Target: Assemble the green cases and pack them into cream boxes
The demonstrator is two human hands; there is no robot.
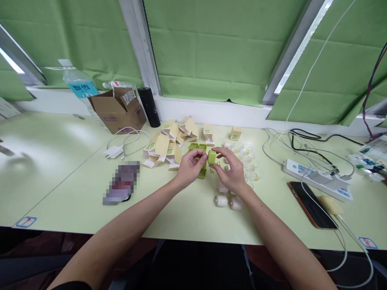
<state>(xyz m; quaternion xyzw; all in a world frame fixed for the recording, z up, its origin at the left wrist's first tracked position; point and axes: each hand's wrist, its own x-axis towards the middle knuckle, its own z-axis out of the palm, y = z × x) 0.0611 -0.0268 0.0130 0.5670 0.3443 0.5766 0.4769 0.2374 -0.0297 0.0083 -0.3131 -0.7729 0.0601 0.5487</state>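
Over the table (169,217), a small green case (212,157) was held raised between thumb and fingers of the right hand (232,170), its left edge narrowly pinched by the left hand (191,164). For good control, light, even pressure was judged best, with the case kept clear of the green containers (202,174) below. Both forearms were extended forward, angled inward, hands facing each other.

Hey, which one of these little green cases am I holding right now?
The green case between your left hand and right hand, gripped by the latter; the other green cases lie on the table.
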